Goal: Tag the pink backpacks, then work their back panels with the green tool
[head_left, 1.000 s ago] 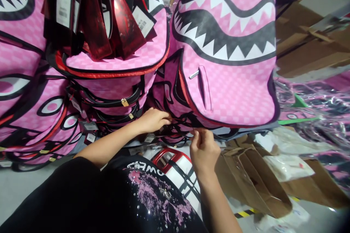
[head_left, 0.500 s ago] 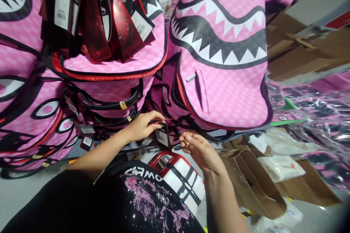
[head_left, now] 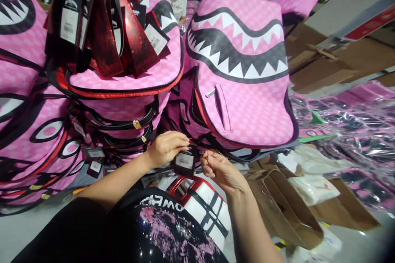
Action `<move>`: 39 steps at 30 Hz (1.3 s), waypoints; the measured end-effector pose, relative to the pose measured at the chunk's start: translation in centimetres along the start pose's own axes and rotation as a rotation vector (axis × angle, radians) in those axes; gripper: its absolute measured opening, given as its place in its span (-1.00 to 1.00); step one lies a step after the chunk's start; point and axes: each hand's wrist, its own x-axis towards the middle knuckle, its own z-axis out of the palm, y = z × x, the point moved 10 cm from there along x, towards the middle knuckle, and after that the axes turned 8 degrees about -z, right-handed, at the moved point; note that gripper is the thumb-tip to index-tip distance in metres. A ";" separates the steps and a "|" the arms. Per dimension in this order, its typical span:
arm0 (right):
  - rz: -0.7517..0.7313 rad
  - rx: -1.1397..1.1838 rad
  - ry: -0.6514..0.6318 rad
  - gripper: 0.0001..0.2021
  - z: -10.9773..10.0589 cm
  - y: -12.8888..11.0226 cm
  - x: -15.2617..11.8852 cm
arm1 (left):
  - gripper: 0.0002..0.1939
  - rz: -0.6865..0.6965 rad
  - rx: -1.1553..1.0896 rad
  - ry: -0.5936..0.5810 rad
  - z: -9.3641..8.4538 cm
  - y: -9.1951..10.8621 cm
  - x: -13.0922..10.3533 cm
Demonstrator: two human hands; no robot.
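Note:
A black hang tag [head_left: 184, 160] with a white barcode label hangs between my hands, just in front of the stacked bags. My left hand [head_left: 168, 146] is closed, its fingertips pinching at the tag's top edge and red string. With thumb and forefinger together, my right hand [head_left: 219, 167] pinches the tag's thin red string [head_left: 207, 152] on the other side. Right behind stands a pink checkered backpack [head_left: 247, 111] with a shark-mouth print. A pile of more pink bags [head_left: 129, 107] with black handles and gold zip pulls rises beyond my left hand.
A bunch of red and black hang tags [head_left: 108, 28] lies on the left pile. More pink bags [head_left: 49, 127] are stacked far left. At right are an open cardboard box [head_left: 284, 205] and plastic-wrapped pink goods [head_left: 348, 127]. A white-and-red plaid item [head_left: 210, 205] is below my hands. A person [head_left: 178, 0] is behind.
The tag has turned to face me more squarely. My left hand has shifted slightly right, its fingers now more closed over the tag's top. The view has tilted a little.

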 end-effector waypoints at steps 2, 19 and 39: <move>-0.033 -0.017 -0.001 -0.69 0.4 -0.5 0.1 | -0.90 0.172 0.243 -0.038 1.2 1.9 -0.1; -0.566 -0.238 0.466 -0.69 -1.0 -2.5 -0.4 | -0.88 -0.422 -0.118 -0.158 5.2 -3.2 -1.1; -0.763 -0.643 0.522 -0.78 -0.4 -3.0 -1.4 | -0.92 -0.629 0.178 -0.419 7.0 -5.1 -2.0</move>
